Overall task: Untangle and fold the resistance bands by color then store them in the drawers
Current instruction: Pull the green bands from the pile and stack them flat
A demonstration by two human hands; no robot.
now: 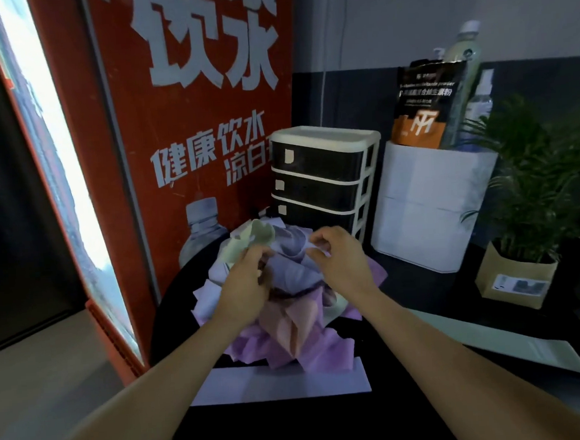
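**Desk:** What is at the centre of the frame?

**Photographer:** A person's two bare hands work over a tangled heap of resistance bands [288, 309] on a round black table [262, 434]. The heap mixes lavender, purple and peach strips. The left hand [243, 285], just left of centre, has its fingers curled round a pale green band [249, 240], whose free end stands above the pile. The right hand [343, 260] pinches a lavender band [294, 254] near the top of the heap, thumb and forefinger closed on its edge.

**Desk:** And the drawers?

**Photographer:** A small drawer unit [323, 179], dark fronts in a cream frame, stands just behind the heap, above centre. All the drawers that show are pushed in.

**Desk:** Anything already sorted?

**Photographer:** One flat lavender strip [282, 381] lies on the table at the lower edge of the pile. A pale green strip [496, 346] lies flat to the lower right.

**Desk:** Surroundings?

**Photographer:** A red drinks cooler [192, 123] with large white lettering fills the upper left. A white box [428, 210] holding a dark pouch [425, 107] and bottles sits at the right, beside a potted plant [533, 185] in a brown paper wrap.
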